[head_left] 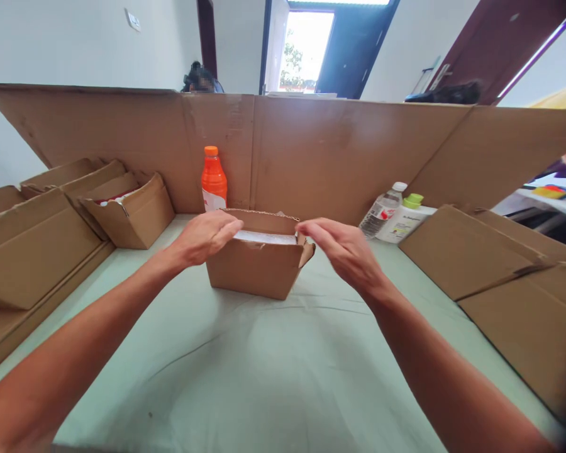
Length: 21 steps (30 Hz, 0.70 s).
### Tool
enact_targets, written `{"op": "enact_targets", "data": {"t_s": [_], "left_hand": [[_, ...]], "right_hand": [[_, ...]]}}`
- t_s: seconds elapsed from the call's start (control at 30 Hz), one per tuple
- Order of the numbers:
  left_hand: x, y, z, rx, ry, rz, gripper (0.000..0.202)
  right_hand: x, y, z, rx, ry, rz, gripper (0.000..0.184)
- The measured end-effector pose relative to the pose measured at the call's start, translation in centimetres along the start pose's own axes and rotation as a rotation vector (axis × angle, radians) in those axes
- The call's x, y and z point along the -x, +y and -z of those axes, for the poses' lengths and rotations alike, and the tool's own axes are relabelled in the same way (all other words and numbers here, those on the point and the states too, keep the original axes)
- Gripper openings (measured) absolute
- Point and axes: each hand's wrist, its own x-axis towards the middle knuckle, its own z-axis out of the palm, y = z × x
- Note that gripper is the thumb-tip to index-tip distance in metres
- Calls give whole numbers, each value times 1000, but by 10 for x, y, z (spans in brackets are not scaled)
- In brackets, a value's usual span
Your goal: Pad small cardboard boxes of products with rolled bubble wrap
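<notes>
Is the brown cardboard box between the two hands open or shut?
Open: nothing covers the top of the brown cardboard box, and something white shows inside, behind its front wall.

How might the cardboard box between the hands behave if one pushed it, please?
The box would probably stay stiff, as its front wall stands straight. The flap sticking out at its right end may bend. Resting flat on the cloth, it should slide rather than roll.

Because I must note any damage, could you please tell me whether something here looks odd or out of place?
The middle box looks worn: its front rim is nicked, and a bit of cardboard juts out at its right, near the right hand. The plain cloth has a small dark spot.
</notes>
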Motion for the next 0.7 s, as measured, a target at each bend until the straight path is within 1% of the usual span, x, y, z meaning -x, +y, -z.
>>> {"op": "enact_targets", "data": {"t_s": [0.03,0.07,0.1,0.13,0.17,0.2,0.27,0.33,0.4,0.47,0.5,0.57,0.63,0.7], "left_hand": [[13,-5,-2,63,171,2,44],[27,-12,-6,126,330,31,39],[40,-21,-12,185,456,85,37],[53,-30,-20,243,526,152,40],[63,-41,-30,313,554,220,46],[70,-51,-41,391,542,284,54],[77,-67,-62,549,458,388,66],[75,-73,-81,681,369,438,70],[69,-67,-96,772,348,446,69],[66,-49,-108,829,365,446,66],[67,-37,-113,848,363,444,65],[76,-12,-120,872,326,419,62],[93,11,-124,874,281,372,59],[115,27,-123,851,274,359,58]], "right_hand": [[16,9,3,-24,116,-42,38],[32,21,4,-42,192,-90,34],[47,35,2,-51,228,-142,32],[60,48,-4,-59,227,-188,31],[70,61,-13,-68,205,-228,33],[77,71,-24,-85,161,-253,38],[80,82,-53,-123,69,-260,53],[71,82,-79,-148,17,-259,63],[59,78,-94,-151,17,-291,62],[54,77,-94,-149,51,-335,55],[58,78,-88,-144,74,-348,51],[74,83,-69,-114,121,-368,44],[98,89,-50,-59,157,-387,41],[120,91,-38,-11,162,-400,40]]}}
